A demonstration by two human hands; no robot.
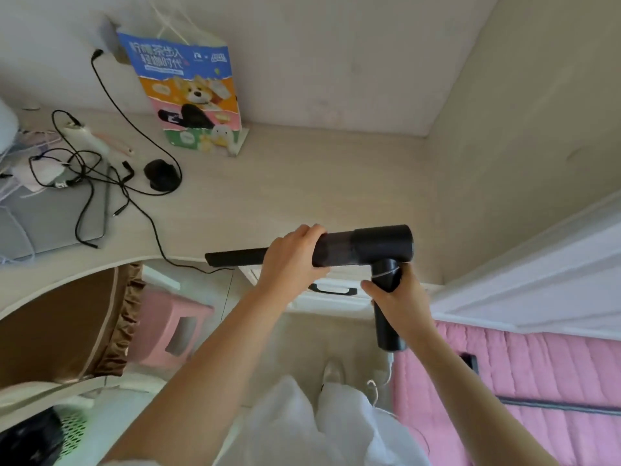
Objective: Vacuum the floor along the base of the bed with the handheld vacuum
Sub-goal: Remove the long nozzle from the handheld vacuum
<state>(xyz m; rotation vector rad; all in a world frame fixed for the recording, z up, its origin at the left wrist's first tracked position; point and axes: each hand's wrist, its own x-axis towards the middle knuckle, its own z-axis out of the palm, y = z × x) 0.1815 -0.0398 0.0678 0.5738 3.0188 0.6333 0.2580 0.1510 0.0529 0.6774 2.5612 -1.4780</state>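
Note:
A black handheld vacuum (366,245) is held level in front of me, over the edge of a pale desk (302,183). Its flat crevice nozzle (235,258) points left. My left hand (292,260) grips the joint between the nozzle and the dark dust cup. My right hand (401,299) grips the handle, which hangs down from the body. The bed with a pink quilt (524,388) lies at the lower right. A strip of pale floor (339,331) shows below the vacuum, between the bed and the desk, with my foot on it.
On the desk stand a colourful paper bag (191,95), tangled black cables (100,176) and a round black object (161,174). A brown-cushioned chair (64,327) and a pink stool (171,327) sit left of me. A white drawer unit with a black handle (332,290) is under the desk.

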